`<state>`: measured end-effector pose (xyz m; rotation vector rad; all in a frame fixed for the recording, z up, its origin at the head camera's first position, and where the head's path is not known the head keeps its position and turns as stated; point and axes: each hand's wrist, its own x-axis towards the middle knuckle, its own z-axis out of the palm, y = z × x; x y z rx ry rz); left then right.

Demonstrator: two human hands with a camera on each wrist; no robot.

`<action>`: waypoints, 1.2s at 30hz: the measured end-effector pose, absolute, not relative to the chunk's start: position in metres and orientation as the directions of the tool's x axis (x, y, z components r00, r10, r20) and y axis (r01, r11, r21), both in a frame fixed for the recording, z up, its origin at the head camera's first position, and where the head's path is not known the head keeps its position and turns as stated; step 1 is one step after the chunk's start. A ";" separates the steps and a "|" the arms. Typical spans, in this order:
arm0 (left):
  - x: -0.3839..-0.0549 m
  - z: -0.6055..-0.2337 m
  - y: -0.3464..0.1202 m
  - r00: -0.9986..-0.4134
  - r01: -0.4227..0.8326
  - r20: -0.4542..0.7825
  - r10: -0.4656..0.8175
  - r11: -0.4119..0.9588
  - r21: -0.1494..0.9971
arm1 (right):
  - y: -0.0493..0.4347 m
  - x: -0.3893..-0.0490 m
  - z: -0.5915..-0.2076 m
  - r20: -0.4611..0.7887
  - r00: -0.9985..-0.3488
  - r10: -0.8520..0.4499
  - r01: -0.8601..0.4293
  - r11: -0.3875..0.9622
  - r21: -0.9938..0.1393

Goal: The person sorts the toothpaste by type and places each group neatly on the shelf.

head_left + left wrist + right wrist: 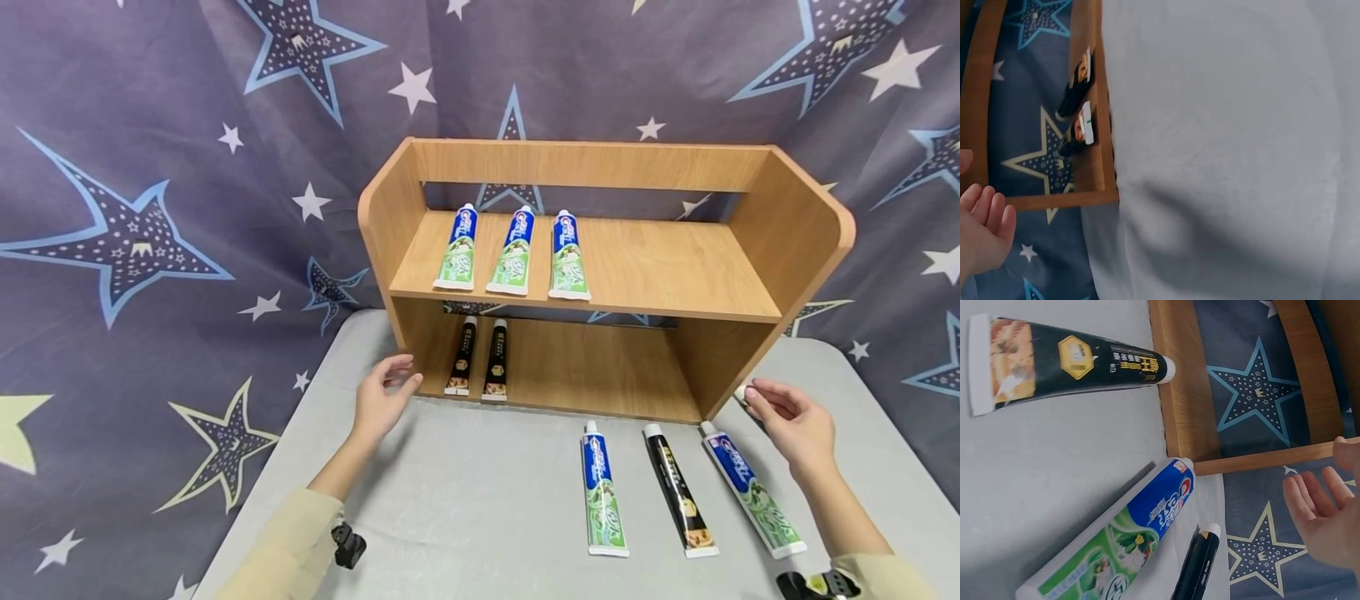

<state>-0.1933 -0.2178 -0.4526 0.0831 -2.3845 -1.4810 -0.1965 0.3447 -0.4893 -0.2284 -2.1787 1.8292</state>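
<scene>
My left hand [381, 402] is beside the left end of the wooden shelf [675, 187], its fingers loosely bent with nothing between them. On the right, my right hand [801, 427] hovers by a black toothpaste tube [1199, 565], which it mostly hides in the head view. The right wrist view shows those fingers relaxed and apart from that tube. Nearest to it lies a blue-green toothpaste tube [752, 487]. Left of that are another black toothpaste tube [679, 490] and a second blue-green tube [603, 492], all on the table with caps towards the shelf.
Three blue-green tubes [512, 254] lie side by side on the upper tier's left half. Two black tubes [496, 360] lie at the left of the lower tier. The shelf stands on a grey-covered table [480, 492] before a star-patterned curtain [187, 83].
</scene>
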 end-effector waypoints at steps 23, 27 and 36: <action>-0.209 -0.428 -0.234 -0.940 0.071 0.145 -0.310 0.237 0.969 | 0.273 -0.158 -0.471 0.093 -0.996 -0.002 -0.081 0.498 -0.863; -0.216 -0.425 -0.236 -0.935 0.085 0.156 -0.320 0.225 0.971 | 0.259 -0.158 -0.469 0.088 -0.996 -0.033 -0.092 0.515 -0.852; -0.231 -0.423 -0.239 -0.937 0.074 0.134 -0.321 0.191 0.979 | 0.235 -0.159 -0.474 0.020 -0.996 -0.090 -0.064 0.516 -0.854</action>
